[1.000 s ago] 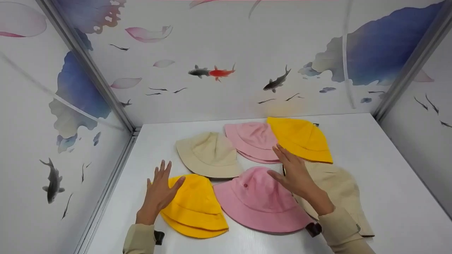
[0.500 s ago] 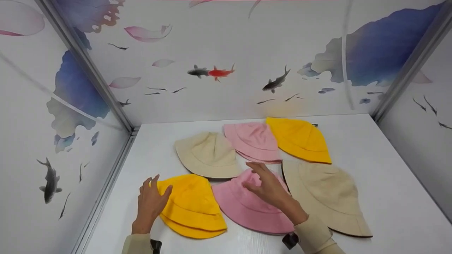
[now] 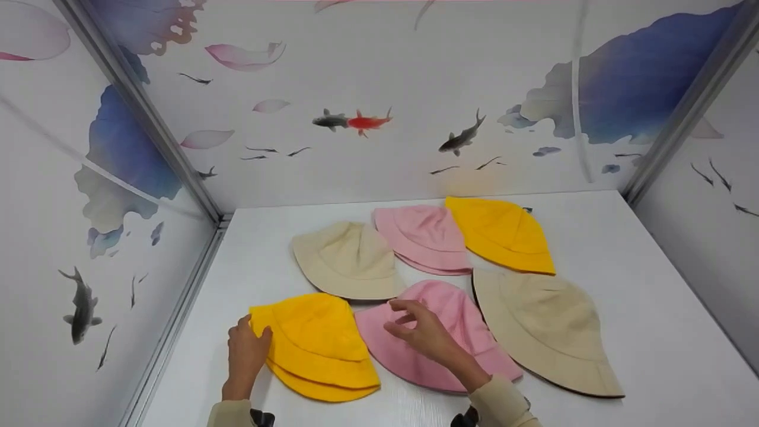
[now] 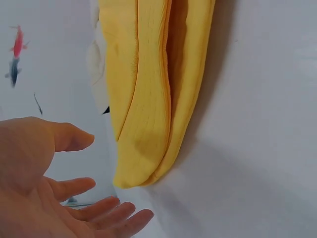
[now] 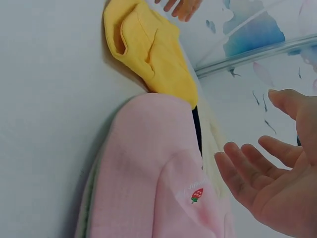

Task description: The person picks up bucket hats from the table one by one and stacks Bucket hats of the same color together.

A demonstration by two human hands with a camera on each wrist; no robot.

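My left hand (image 3: 247, 350) is at the left brim corner of the near yellow bucket hat (image 3: 320, 338). In the left wrist view its thumb and fingers are spread apart, with a gap to the yellow brim (image 4: 148, 124). My right hand (image 3: 430, 335) hovers above the near pink bucket hat (image 3: 442, 296), fingers loosely bent and holding nothing. The right wrist view shows a small strawberry embroidery (image 5: 197, 195) on that pink hat. Both near hats lie flattened on the white table, the yellow one's brim doubled.
Behind lie a beige hat (image 3: 347, 261), a smaller pink hat (image 3: 421, 237) and another yellow hat (image 3: 504, 237). A larger beige hat (image 3: 551, 326) lies at the right. Printed panels (image 3: 379, 71) wall in the white table (image 3: 652, 332) at the back and sides.
My right hand has moved left and toward me, from beside the larger beige hat to over the near pink hat. My left hand has drawn down and back to the near yellow hat's left edge.
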